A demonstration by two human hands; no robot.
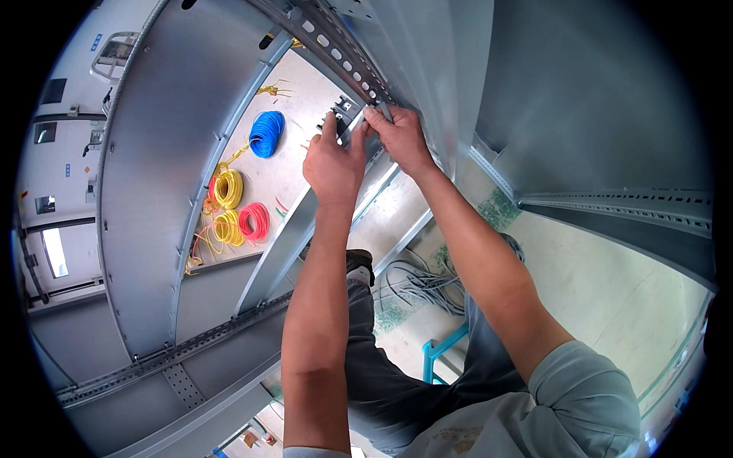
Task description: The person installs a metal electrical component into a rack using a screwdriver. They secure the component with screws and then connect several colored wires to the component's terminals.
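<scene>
Both my hands are up at a narrow metal rail inside a grey metal cabinet frame. My left hand [334, 164] has its index finger and thumb spread apart beside a dark grey clip-like part [345, 113]; its other fingers are mostly hidden. The left thumb tip lies close to the fingertips of my right hand [402, 139]. That right hand is closed in a pinch, with a thin grey piece [385, 111] showing at its fingers. What exactly it grips is too small to make out. Just above runs a slotted grey rail [336, 49].
Left of my hands lie a blue wire coil [267, 134], yellow wire coils [228, 188] and a pink-red wire coil [254, 220]. Grey cables [427, 286] lie on the floor by my legs, near a teal stool [439, 353]. Large metal panels [588, 99] stand on the right.
</scene>
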